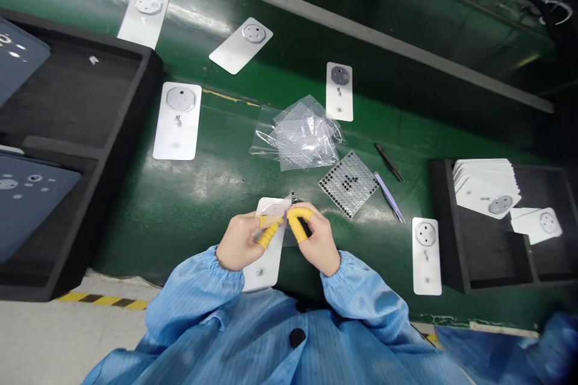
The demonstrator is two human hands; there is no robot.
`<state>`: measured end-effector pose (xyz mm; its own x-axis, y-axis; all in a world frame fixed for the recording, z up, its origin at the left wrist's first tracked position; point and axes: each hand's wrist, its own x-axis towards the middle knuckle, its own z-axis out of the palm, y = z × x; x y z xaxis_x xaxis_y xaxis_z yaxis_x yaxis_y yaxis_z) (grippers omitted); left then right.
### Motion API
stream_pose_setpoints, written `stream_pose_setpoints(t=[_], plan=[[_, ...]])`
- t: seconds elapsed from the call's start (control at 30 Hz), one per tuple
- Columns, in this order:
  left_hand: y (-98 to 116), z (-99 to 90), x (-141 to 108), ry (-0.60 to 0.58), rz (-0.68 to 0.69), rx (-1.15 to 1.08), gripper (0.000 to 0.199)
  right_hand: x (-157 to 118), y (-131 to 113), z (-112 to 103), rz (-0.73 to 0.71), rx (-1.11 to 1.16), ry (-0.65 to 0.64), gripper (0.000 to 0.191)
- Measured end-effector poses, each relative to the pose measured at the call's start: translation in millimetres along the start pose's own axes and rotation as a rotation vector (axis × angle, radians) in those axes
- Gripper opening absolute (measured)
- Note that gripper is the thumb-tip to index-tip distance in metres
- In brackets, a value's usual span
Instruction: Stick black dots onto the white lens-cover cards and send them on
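My left hand and my right hand meet over a white phone-back panel lying at the table's front edge. Yellow finger cots cover the thumb and forefinger of each. The right fingertips pinch a small clear plastic sheet with a few black dots, partly hidden by the fingers. My left thumb and forefinger are pinched together beside the panel's camera area; whatever is between them is too small to make out. Right of the hands lies a clear sheet with rows of black dots.
Black tweezers and lilac tweezers lie to the right. Behind sits a pile of clear plastic sheets. More white panels are spread around. A black tray stands left, another black tray right, both holding panels.
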<state>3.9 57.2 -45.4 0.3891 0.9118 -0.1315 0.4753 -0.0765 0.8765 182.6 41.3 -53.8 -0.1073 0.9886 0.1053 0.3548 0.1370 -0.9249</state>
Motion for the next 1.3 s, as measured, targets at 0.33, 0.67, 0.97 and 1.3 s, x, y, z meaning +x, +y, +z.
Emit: stream_pose_setpoints(t=[0.33,0.67,0.97,1.3], plan=[[-4.0,-64.4,-26.2,0.386,-0.322,-0.281,0.067,-5.0,3.0,-21.8,-0.101,-0.096,0.189,0.017],[65.4,-18.4,-15.8,0.343,-0.153,-0.373,0.021,31.6,-65.6,-27.9,-0.498,-0.232,0.164,0.038],[65.8,-14.8,-15.1,0.274,-0.139,-0.539,0.028,19.9,-60.1,-37.3,-0.522,-0.370,-0.137,0.048],[67.7,-12.2,-10.7,0.252,-0.099,-0.463,0.018,14.3,-58.6,-29.2,-0.522,-0.608,-0.125,0.046]])
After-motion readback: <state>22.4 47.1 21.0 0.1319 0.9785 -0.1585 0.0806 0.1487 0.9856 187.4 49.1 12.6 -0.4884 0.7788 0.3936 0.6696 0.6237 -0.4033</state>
